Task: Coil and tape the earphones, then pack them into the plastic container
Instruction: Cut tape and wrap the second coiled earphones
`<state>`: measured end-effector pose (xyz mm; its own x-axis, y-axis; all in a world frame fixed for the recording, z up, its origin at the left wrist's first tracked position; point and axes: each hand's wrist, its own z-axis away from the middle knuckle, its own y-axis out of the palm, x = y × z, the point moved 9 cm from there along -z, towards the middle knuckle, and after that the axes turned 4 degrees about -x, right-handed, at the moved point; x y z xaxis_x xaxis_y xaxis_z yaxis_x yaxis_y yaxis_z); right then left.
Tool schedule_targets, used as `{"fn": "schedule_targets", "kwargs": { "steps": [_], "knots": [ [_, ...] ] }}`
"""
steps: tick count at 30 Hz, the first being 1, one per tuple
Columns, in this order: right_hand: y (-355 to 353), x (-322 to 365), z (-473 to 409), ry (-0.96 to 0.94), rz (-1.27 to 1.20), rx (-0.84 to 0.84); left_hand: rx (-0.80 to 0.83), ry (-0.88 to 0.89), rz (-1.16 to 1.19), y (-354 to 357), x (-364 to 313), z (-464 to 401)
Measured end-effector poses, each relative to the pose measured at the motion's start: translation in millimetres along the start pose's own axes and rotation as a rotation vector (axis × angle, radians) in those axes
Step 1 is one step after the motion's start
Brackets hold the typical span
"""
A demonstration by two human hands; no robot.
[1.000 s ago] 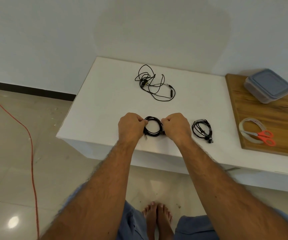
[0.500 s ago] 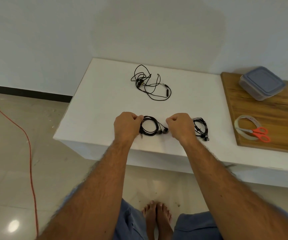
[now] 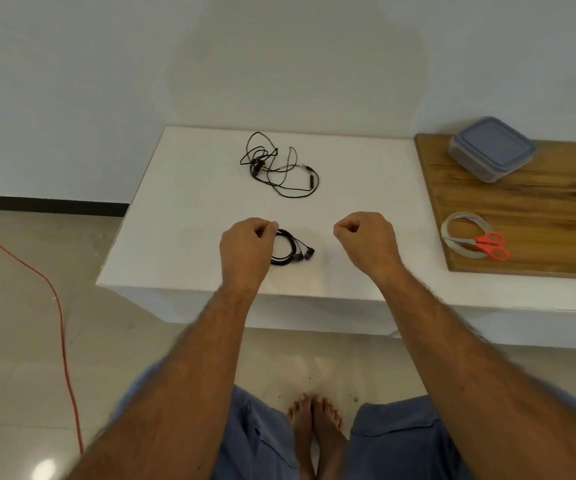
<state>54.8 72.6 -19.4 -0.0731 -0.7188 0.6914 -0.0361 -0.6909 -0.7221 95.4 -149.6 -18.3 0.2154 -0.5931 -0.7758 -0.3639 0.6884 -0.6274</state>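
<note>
White tabletop (image 3: 189, 216) runs out from a pale wall, with a wooden board (image 3: 522, 202) lying on its right part. Near the front edge lies a coiled pair of black earphones (image 3: 288, 251), its earbuds at the coil's 3 o'clock side. The left hand (image 3: 245, 247) sits at the coil's 9 o'clock, fingers curled, thumb and forefinger pinching the cable at the coil's upper left. The right hand (image 3: 366, 242) is off at 3 o'clock, well apart from the coil, its fingers curled in with nothing seen between them. At 12 o'clock from the coil, farther back, a second pair of earphones (image 3: 279, 168) lies loose and tangled. On the board, at about 2 o'clock, stands a lidded plastic container (image 3: 491, 148); nearer, at 3 o'clock, red-handled scissors (image 3: 484, 242) rest across a roll of clear tape (image 3: 466, 233). An orange cable (image 3: 61, 320) trails over the tiled floor at 8 o'clock.
</note>
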Motion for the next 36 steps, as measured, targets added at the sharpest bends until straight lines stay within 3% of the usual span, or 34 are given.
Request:
{"fn": "schedule_targets", "kwargs": {
  "steps": [8, 15, 24, 36],
  "knots": [
    [-107, -44, -3, -0.038, 0.005, -0.108, 0.096, 0.065, 0.034, 38, -52, 36],
    [-199, -155, -9, 0.157, 0.025, -0.265, 0.247, 0.167, 0.008, 112, -123, 58],
    [-186, -180, -23, 0.079, 0.038, -0.053, 0.469, 0.055, 0.063, 223, -151, 78],
    [-173, -186, -36, 0.017, 0.125, -0.028, 0.422, -0.119, 0.202, 263, -136, 85]
  ]
}}
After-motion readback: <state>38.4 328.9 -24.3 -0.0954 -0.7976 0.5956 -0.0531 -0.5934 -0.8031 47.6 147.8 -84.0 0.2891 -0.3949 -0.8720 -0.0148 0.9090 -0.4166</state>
